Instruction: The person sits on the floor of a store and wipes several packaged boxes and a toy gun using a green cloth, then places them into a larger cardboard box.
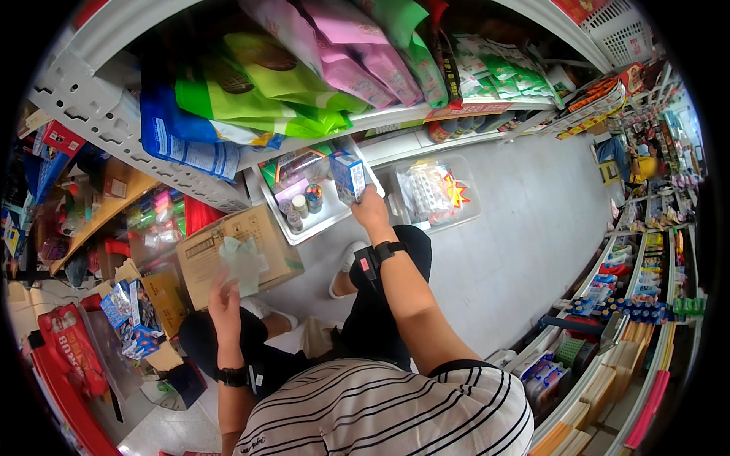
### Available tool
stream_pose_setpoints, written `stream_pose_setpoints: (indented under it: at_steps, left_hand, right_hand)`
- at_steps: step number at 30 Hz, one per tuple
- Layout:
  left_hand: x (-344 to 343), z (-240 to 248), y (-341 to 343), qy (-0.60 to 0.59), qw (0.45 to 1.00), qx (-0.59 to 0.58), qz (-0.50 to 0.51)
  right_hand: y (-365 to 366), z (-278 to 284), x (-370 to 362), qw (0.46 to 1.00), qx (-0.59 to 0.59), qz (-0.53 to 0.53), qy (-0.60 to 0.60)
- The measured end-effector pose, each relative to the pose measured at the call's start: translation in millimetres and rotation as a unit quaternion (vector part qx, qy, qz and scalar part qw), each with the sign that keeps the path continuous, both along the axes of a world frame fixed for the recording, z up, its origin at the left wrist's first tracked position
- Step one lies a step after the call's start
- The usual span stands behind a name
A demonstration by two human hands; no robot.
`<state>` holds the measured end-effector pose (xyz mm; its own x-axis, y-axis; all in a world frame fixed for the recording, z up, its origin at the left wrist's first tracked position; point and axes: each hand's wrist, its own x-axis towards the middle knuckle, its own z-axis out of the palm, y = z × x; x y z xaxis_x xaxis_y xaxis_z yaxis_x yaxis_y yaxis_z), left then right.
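My right hand grips a small blue-and-white box at its lower edge, above the right side of a white tray. In the tray stand several small jars with colourful contents, beside flat clear packages. On the left, my left hand has its fingers drawn together at the edge of a thin pale-green cloth; the grip is partly blurred. The cloth is in front of a brown cardboard box.
A clear plastic bin with packets stands on the grey floor, right of the tray. Above is a shelf of green and pink bags. Opened cartons crowd the left, and stocked shelves line the right.
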<state>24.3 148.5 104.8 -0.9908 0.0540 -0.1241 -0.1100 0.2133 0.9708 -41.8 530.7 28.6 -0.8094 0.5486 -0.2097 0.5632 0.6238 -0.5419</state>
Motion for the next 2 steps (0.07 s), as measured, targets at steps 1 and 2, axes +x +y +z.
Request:
stream_pose_setpoints:
  at_steps: [1,2]
  left_hand:
    - [-1.4,-1.5,-0.4,-0.001,1.0,-0.002,-0.003]
    - [-2.4,-1.6,-0.7,-0.009,1.0,-0.006,-0.006]
  right_hand:
    - [3.2,-3.1,-0.3,1.0,-0.005,-0.003,0.004]
    - [6.8,-6.1,-0.6,1.0,-0.01,-0.006,0.009]
